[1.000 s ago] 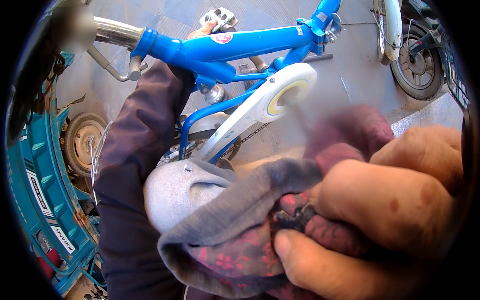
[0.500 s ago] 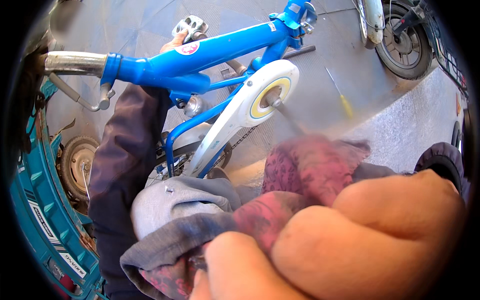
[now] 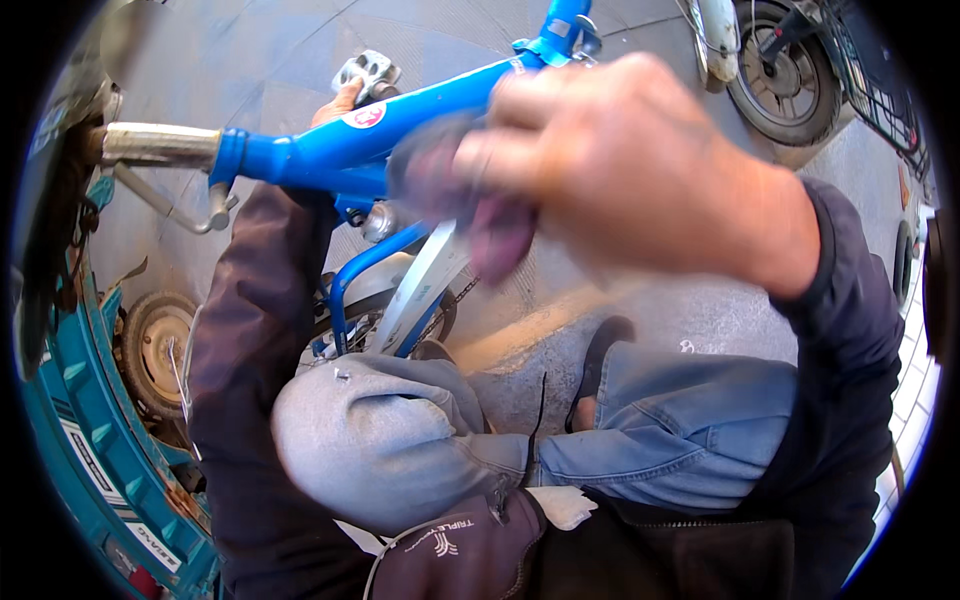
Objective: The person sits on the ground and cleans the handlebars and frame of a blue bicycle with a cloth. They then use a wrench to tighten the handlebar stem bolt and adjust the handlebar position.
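I sit in pale jeans (image 3: 660,430) before a blue bicycle frame (image 3: 300,160). My right hand (image 3: 590,160), blurred by motion, is closed on a pink-and-grey cloth (image 3: 495,245) over the middle of the frame, covering part of it and the white chain guard (image 3: 410,290). My left arm reaches up behind the frame; of my left hand (image 3: 337,107), only fingers show, touching or just beside a pedal (image 3: 362,72) above the top tube. What those fingers grip is mostly hidden.
A teal cart body (image 3: 75,390) with a small wheel (image 3: 160,340) stands at the left. At upper right is a parked two-wheeler with a black-tyred wheel (image 3: 775,85) and dark basket (image 3: 880,100). Tiled flooring (image 3: 480,40) lies beneath.
My right hand and cloth have swept up from low in front of my body onto the blue frame, uncovering my legs and feet. My left hand stays by the pedal.
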Demonstrator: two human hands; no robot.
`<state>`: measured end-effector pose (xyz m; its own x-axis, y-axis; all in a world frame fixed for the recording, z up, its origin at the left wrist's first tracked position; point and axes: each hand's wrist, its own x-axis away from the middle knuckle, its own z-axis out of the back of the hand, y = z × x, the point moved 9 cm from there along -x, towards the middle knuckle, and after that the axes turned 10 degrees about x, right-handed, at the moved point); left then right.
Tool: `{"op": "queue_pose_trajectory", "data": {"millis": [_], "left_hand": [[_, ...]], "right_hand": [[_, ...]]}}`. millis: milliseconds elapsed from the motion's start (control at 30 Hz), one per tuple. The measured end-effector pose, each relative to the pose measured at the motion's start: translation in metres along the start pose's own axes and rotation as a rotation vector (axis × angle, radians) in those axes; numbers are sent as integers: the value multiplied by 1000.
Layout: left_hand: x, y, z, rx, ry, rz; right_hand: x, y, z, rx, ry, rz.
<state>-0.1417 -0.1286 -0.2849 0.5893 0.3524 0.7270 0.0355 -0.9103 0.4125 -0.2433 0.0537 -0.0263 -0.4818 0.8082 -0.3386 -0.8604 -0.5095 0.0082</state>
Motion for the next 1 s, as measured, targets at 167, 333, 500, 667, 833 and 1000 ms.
{"op": "queue_pose_trajectory", "data": {"millis": [167,333,500,667,833,1000], "left_hand": [[-9,22,29,83,10,-99],[1,29,19,-193,60,-368],[-10,13,19,26,95,-285],[-16,22,34,151,130,-257],[-10,28,23,175,39,-294],[0,70,66,-27,285,-359]], "right_hand": [[9,97,-38,325,46,-299],[-16,63,-88,105,4,-306],[-60,23,-58,-328,19,-219],[-30,61,-84,-129,-204,-454],[-3,73,-94,16,-264,-465],[-4,34,-94,-372,-368,-205]]}}
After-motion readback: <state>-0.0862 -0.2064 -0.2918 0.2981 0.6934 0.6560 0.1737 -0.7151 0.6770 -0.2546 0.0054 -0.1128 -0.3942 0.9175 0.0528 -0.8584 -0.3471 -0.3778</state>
